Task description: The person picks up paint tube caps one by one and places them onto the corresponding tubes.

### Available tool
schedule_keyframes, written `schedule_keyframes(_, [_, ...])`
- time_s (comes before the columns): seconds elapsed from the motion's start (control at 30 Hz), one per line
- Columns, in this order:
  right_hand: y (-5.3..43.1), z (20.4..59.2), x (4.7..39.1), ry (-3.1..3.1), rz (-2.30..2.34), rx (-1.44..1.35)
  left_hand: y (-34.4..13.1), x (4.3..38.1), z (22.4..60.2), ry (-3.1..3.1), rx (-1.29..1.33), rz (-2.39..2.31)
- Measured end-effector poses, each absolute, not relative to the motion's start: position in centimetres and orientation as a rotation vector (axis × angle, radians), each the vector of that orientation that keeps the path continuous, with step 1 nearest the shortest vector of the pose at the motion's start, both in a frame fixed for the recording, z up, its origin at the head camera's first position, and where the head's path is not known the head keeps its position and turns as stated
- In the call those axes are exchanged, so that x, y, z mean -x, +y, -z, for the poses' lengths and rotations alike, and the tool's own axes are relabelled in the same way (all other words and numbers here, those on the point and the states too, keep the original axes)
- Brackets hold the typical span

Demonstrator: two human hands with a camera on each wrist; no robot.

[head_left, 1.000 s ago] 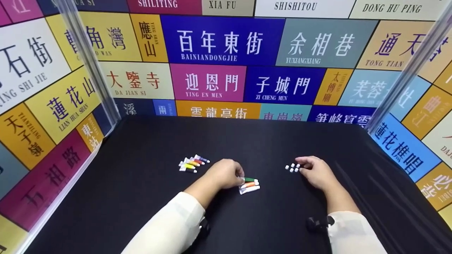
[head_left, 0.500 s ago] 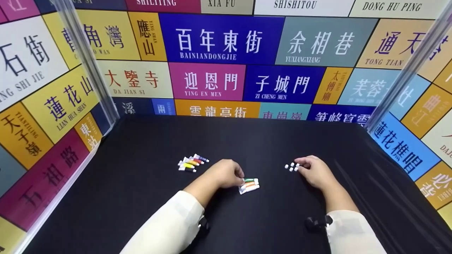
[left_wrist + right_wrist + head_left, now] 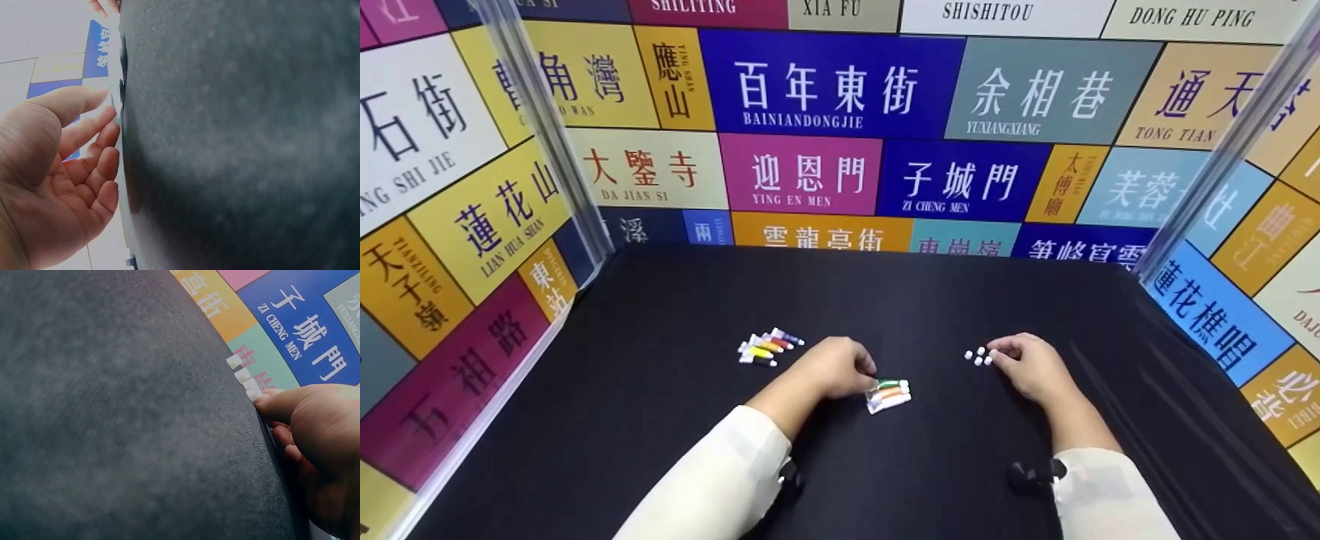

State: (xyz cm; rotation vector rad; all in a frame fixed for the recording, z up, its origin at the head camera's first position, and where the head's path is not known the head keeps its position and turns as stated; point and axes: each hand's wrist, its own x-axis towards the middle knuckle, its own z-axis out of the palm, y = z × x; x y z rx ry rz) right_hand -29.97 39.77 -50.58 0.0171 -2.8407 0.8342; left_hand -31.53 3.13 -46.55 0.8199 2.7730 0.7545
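My left hand point(image 3: 840, 369) is at the middle of the black table, thumb and forefinger pinching the flat left end of a green paint tube point(image 3: 892, 384). Below that tube lie an orange paint tube point(image 3: 891, 392) and a white one point(image 3: 891, 403), their white caps facing right. In the left wrist view the thumb and forefinger tips come close together, the other fingers loosely curled. Farther right, my right hand point(image 3: 1030, 364) pinches a small white cube point(image 3: 251, 389) between thumb and forefinger, low at the tabletop. Several similar white cubes point(image 3: 979, 351) lie just left of its fingertips.
Several more small paint tubes point(image 3: 765, 349), among them yellow, red, blue and black, lie in a group left of my left hand. The black cloth point(image 3: 885, 300) covers the table up to panels printed with coloured signs point(image 3: 802, 176) at the back and sides.
The green tube has shifted slightly and shows a lighter, shinier face, lying closer to the orange one. Both hands stay almost in place.
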Motion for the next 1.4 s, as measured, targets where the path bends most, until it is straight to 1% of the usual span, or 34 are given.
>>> schedule_keyframes(0.27, [40.0, 50.6, 30.0, -2.804, -0.917, 0.023, 1.4, 32.6, 46.8, 2.764, -0.849, -0.888])
schedule_keyframes(0.5, [40.2, 50.7, 29.8, -2.767, -0.946, 0.040, -0.5, 33.3, 46.7, 2.756, -0.728, -1.055])
schedule_keyframes(0.83, [40.1, 50.6, 29.8, -2.770, -0.933, 0.043, -2.7, 34.0, 46.8, 2.826, -0.549, -1.151])
schedule_keyframes(1.4, [40.2, 50.9, 30.1, -2.768, -0.903, 0.032, -5.1, 34.9, 47.6, 2.830, -0.464, -1.319])
